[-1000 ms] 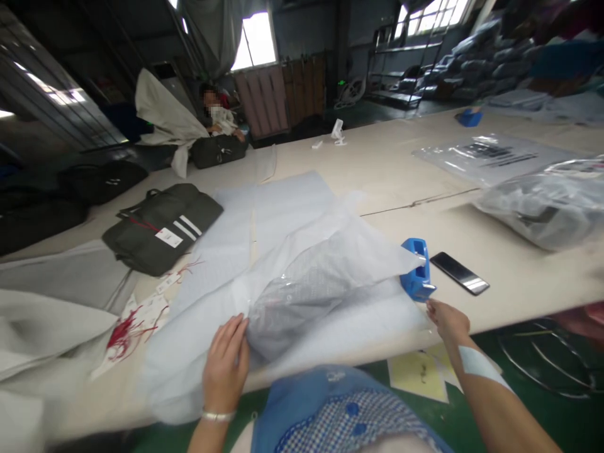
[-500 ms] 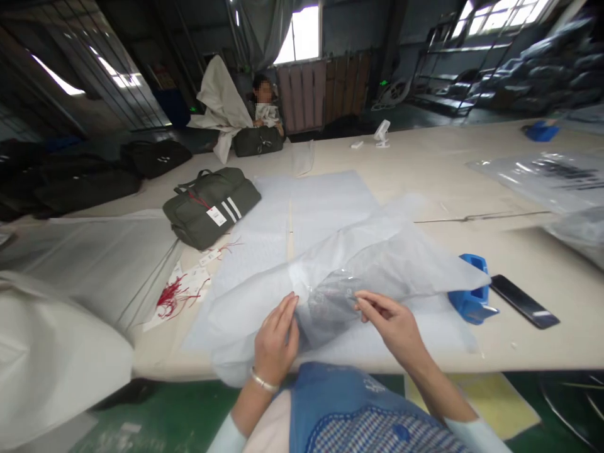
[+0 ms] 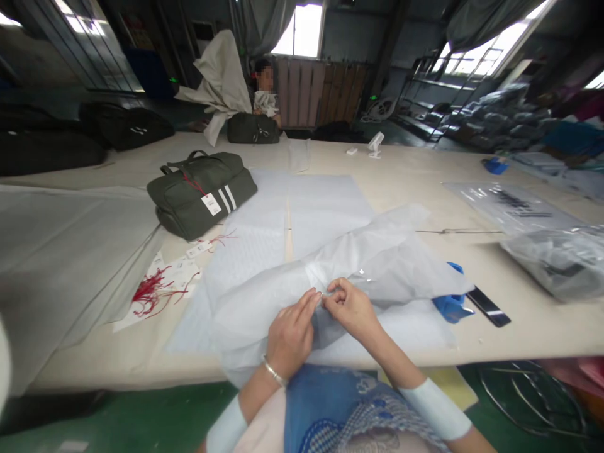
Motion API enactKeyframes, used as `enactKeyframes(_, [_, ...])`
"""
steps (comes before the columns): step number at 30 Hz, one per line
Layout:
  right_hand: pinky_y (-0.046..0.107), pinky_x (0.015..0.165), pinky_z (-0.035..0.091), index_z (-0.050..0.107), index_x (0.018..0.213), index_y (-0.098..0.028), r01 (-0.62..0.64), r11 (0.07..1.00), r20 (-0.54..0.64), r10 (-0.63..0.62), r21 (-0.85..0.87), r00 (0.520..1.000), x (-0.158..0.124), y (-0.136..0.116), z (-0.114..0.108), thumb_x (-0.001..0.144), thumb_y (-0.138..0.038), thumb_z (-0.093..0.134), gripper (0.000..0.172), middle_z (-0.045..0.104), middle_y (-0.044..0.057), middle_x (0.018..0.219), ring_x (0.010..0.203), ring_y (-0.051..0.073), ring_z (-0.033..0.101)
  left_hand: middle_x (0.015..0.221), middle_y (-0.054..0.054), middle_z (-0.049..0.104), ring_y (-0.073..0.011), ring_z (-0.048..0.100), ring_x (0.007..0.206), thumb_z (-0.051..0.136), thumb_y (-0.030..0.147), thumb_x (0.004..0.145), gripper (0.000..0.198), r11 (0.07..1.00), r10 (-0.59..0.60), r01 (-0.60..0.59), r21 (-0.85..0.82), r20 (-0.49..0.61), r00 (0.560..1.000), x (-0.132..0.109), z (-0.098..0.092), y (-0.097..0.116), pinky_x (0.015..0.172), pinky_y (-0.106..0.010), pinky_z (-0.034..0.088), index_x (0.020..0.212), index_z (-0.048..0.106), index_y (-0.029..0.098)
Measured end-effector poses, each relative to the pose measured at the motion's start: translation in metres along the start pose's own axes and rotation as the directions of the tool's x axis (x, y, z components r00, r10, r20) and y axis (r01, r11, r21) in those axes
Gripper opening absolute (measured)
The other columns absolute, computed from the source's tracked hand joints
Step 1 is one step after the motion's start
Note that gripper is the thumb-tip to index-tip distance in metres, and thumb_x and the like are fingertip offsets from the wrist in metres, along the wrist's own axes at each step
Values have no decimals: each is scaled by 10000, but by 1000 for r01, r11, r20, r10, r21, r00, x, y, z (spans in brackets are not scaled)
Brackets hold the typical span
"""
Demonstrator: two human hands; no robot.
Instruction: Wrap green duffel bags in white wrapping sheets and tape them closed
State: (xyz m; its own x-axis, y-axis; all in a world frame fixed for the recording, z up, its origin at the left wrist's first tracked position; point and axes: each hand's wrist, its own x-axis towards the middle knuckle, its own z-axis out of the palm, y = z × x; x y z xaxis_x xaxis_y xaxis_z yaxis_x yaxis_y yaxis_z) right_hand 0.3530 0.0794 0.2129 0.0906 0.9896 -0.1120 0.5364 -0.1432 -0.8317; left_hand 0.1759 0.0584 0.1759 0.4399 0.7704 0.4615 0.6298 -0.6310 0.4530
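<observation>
A translucent whitish packing sheet lies bunched and folded across the table before me, with something dark showing through it under my hands. My left hand, wearing a bracelet, rests on the sheet with its fingers stretched out together; their tips almost meet my right hand. At that spot my right hand pinches thumb against forefinger; a tiny pale bit shows between the fingertips, too small to name. Partly under the sheet's right end stands a blue tape dispenser.
A dark green duffel bag with a tag sits at left, near loose tags with red strings. A phone lies right of the dispenser. A plastic-wrapped bag stands farther right. Across the table is another person.
My right hand has moved left, up to my left fingertips. My left hand has shifted slightly right along the sheet. The camera view has turned and tilted a little.
</observation>
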Motion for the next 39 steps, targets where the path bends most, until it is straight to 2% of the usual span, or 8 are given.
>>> enactKeyframes(6, [241, 539, 339, 520, 890, -206, 50, 927, -23, -63, -371, 998, 1, -10, -1, 846, -224, 548, 55, 592, -29, 549, 540, 158, 591, 1298, -74, 606, -227, 547, 1094, 431, 42, 866, 681, 1000, 27, -28, 9, 100, 995, 10, 3, 0, 880, -397, 458, 1501, 273, 228])
enactKeyframes(10, [248, 573, 349, 542, 930, -192, 58, 876, -34, -84, -479, 996, -1, -14, -1, 887, -240, 526, 66, 632, 15, 636, 627, 180, 627, 1145, -82, 660, -234, 543, 1043, 465, 51, 860, 702, 998, 3, -9, 56, 98, 995, 13, 2, 3, 852, -396, 441, 1509, 256, 218])
enactKeyframes(13, [248, 590, 385, 533, 943, -186, 92, 913, 7, -97, -398, 995, -2, -12, -3, 901, -214, 503, 59, 642, 16, 648, 619, 170, 627, 1083, -90, 657, -232, 549, 1034, 462, 61, 866, 684, 998, -14, 9, 66, 73, 997, 13, 3, 3, 850, -386, 441, 1503, 275, 221])
enactKeyframes(18, [255, 584, 449, 495, 941, -203, 100, 991, 81, -93, -90, 992, -8, -1, -11, 911, -209, 461, 46, 689, 2, 698, 543, 144, 628, 1093, -83, 645, -218, 558, 1038, 461, 69, 869, 666, 996, -50, 47, 71, 40, 998, 14, 4, 5, 860, -371, 445, 1493, 296, 231])
enactKeyframes(22, [251, 532, 467, 480, 953, -220, 51, 995, 89, -58, 80, 994, -17, 5, -17, 896, -275, 498, 82, 698, -11, 716, 517, 142, 632, 1110, -72, 658, -218, 564, 1040, 464, 75, 873, 663, 996, -66, 63, 69, 37, 997, 14, 4, 7, 857, -372, 446, 1493, 294, 237])
enactKeyframes(27, [249, 561, 506, 482, 975, -231, 93, 961, 60, -112, 259, 992, -25, -3, -18, 896, -367, 529, 164, 705, -12, 780, 557, 133, 647, 1226, -59, 639, -208, 573, 1069, 463, 93, 892, 668, 997, -67, 67, 29, 26, 997, 14, 3, 6, 869, -370, 458, 1505, 250, 251])
enactKeyframes(32, [267, 541, 506, 473, 963, -240, 67, 965, 23, -76, 255, 997, -14, -2, -7, 865, -370, 566, 187, 692, -10, 735, 545, 155, 645, 1373, -76, 551, -208, 569, 1122, 437, 104, 899, 658, 998, -56, 56, -5, 8, 998, 12, 2, 2, 909, -370, 460, 1511, 233, 239])
enactKeyframes(39, [264, 534, 456, 476, 905, -239, 32, 999, 8, -32, 27, 999, -3, -6, -4, 821, -222, 536, 105, 643, -49, 575, 499, 163, 627, 1217, -78, 642, -223, 560, 1057, 445, 79, 869, 684, 999, 28, -27, -17, 100, 995, 15, -2, -1, 847, -382, 451, 1507, 254, 234])
